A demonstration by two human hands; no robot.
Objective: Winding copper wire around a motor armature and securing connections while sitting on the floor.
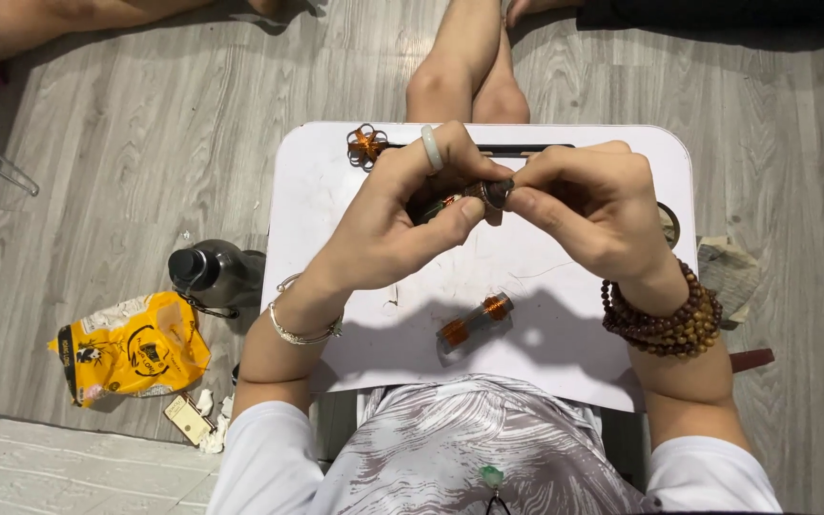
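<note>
Left hand (388, 224) pinches a small tube wound with copper wire (450, 203) above the white lap table (565, 329); right hand (588, 205) meets it, fingertips closed on the tube's dark round end (497, 194); another wound tube (474, 321) lies nearer.

White sleeves, a pale ring (432, 149), silver bangles (299, 334) and brown bead bracelets (665, 319).

Left hand (388, 224): pinches a small dark round piece (496, 194)
Right hand (588, 205): fingertips touching the same piece
White lap table (584, 334): clear tube with orange coils (473, 324)
Floor, left: dark bottle (212, 275), yellow packet (131, 348)
</note>
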